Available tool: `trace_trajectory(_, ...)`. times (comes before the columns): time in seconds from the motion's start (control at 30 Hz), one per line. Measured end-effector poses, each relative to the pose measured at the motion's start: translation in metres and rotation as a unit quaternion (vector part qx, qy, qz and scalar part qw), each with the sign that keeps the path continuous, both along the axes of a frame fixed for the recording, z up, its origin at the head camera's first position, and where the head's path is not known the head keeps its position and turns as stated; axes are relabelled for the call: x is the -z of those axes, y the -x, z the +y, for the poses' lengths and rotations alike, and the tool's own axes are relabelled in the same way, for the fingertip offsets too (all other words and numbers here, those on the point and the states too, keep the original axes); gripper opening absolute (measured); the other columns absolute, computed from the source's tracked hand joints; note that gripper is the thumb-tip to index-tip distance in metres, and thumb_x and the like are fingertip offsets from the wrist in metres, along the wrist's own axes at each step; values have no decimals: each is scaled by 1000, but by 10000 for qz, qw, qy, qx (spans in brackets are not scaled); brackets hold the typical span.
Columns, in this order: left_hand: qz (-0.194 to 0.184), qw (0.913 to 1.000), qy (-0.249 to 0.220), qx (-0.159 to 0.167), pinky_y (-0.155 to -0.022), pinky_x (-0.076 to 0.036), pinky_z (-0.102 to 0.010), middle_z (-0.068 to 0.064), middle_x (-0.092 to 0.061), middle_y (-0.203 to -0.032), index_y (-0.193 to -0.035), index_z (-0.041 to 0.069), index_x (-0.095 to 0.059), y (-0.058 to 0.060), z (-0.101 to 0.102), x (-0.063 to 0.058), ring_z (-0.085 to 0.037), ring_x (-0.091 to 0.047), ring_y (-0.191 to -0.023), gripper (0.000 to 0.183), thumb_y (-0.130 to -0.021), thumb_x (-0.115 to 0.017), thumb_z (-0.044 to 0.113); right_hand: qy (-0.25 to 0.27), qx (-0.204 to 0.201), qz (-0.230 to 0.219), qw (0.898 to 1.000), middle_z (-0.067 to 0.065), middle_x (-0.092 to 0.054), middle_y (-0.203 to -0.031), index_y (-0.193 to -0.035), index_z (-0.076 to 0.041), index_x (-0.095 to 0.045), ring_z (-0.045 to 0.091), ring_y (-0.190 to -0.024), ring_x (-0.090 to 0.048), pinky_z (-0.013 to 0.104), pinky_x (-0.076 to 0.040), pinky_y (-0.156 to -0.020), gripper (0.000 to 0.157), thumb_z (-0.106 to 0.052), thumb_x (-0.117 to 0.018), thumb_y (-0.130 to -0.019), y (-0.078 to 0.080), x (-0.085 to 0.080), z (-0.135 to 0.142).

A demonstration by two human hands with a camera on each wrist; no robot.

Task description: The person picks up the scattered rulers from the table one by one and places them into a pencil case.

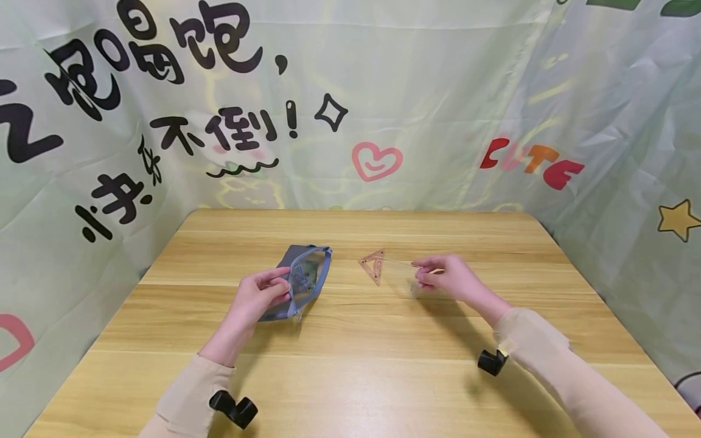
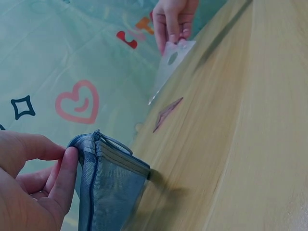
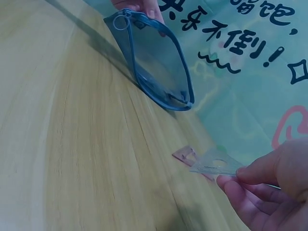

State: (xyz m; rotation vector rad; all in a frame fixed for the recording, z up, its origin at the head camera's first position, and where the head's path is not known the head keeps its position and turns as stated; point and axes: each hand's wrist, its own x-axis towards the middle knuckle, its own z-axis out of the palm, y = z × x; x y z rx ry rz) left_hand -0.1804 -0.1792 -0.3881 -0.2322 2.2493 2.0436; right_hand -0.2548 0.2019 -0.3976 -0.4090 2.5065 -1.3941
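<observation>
My left hand (image 1: pixel 261 295) pinches the edge of a blue-trimmed zip pouch (image 1: pixel 306 277) between thumb and fingers. The pouch's mouth gapes toward the right, and something greenish shows through its see-through side. A clear set square (image 3: pixel 216 163) with a hole in it is pinched at one corner by my right hand (image 1: pixel 451 277), which holds it raised off the table. Beneath and left of it, a small pink set square (image 1: pixel 364 261) lies on the table between the hands. In the left wrist view the pouch's zip edge (image 2: pixel 96 154) stands upright by my fingertips.
The wooden table (image 1: pixel 350 365) reaches back to a printed cloth (image 1: pixel 438 91) hanging behind and at both sides. Black camera mounts sit at the left wrist (image 1: pixel 234 409) and the right wrist (image 1: pixel 491 362). A ring-shaped zip pull (image 3: pixel 120 21) hangs at the pouch's end.
</observation>
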Motion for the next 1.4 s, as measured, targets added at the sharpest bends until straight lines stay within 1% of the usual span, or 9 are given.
trace_trajectory(0.27, 9, 10000, -6, 22, -76, -60, -14, 7, -60, -85, -137, -6, -53, 1, 0, 0, -2, -64, -77, 44, -95, -59, 1, 41, -22, -33, 10000, 31, -66, -109, -131, 11, -56, 16, -85, -71, 37, -64, -80, 39, 0, -62, -94, 4, -1, -12)
trace_trajectory(0.47, 19, 10000, -15, 17, -75, -59, -14, 7, -60, -85, -137, -6, -53, 1, 0, 0, -1, -64, -77, 43, -95, -59, 0, 33, -94, 5, 10000, 30, -66, -110, -131, 11, -56, 17, -85, -72, 38, -64, -80, 39, -1, -62, -94, 6, -2, -21)
trace_trajectory(0.67, 25, 10000, -21, 40, -76, -59, -14, 7, -60, -86, -137, -6, -53, 1, 0, 0, -1, -64, -78, 44, -95, -59, 1, 111, -79, -94, 9999, 30, -66, -111, -131, 10, -57, 21, -86, -73, 41, -64, -82, 39, -2, -62, -94, 8, -3, -30)
trace_trajectory(0.83, 33, 10000, 7, 43, -76, -60, -14, 6, -59, -86, -137, -6, -53, 2, 0, 1, -1, -64, -77, 44, -95, -60, 1, 185, -138, -214, 9995, 32, -65, -112, -131, 11, -56, 16, -83, -73, 42, -63, -83, 40, -1, -62, -94, 11, -2, -40)
trace_trajectory(0.93, 31, 10000, 23, 29, -76, -59, -14, 7, -59, -86, -137, -6, -53, 2, 0, 1, -1, -64, -77, 44, -95, -60, 1, 209, -218, -219, 9993, 32, -65, -112, -131, 11, -56, 19, -84, -73, 42, -63, -84, 40, 0, -62, -94, 12, -2, -45)
trace_trajectory(1.07, 44, 10000, 22, 31, -76, -60, -14, 7, -59, -85, -137, -7, -53, 1, 0, 1, -1, -64, -77, 44, -95, -60, 1, 269, -232, -220, 9991, 28, -67, -107, -131, 10, -58, 22, -85, -74, 41, -63, -84, 39, 0, -62, -93, 14, -4, -53)
trace_trajectory(1.17, 44, 10000, 19, 47, -76, -60, -14, 6, -59, -85, -138, -7, -52, 1, 1, 1, -2, -64, -77, 44, -95, -60, 1, 313, -207, -300, 9988, 25, -68, -104, -131, 9, -58, 16, -82, -72, 41, -63, -85, 39, 0, -62, -93, 14, -5, -59)
trace_trajectory(1.27, 40, 10000, 23, 40, -76, -60, -14, 6, -59, -86, -138, -8, -52, 2, 1, 1, -2, -64, -77, 45, -95, -60, 0, 366, -207, -373, 9984, 25, -67, -104, -132, 9, -58, 14, -80, -71, 41, -63, -85, 40, 1, -63, -93, 15, -6, -63)
trace_trajectory(1.4, 32, 10000, 34, 5, -76, -60, -14, 6, -59, -86, -137, -7, -53, 2, 0, 2, -1, -64, -77, 44, -94, -59, -1, 474, -235, -412, 9977, 25, -67, -105, -131, 9, -58, 17, -82, -71, 41, -63, -85, 40, 2, -63, -92, 15, -8, -69)
